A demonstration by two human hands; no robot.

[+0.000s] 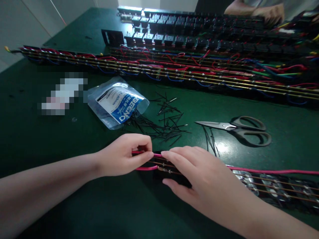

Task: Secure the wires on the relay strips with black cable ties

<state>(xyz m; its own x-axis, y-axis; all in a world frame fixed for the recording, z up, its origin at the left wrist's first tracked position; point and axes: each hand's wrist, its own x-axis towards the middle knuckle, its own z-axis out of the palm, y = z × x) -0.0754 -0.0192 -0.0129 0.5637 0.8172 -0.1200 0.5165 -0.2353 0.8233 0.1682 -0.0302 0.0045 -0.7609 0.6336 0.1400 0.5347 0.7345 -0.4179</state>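
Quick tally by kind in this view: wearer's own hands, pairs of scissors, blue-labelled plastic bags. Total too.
Wearer's hands: 2 (left hand, right hand)
Pairs of scissors: 1
Blue-labelled plastic bag: 1
Total: 4

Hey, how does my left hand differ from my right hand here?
The left hand pinches the pink wire, index finger curled; the right hand is open, its thumb spread apart. The right hand covers part of the wired strip; the left hand sits by its left end. Both are bare.
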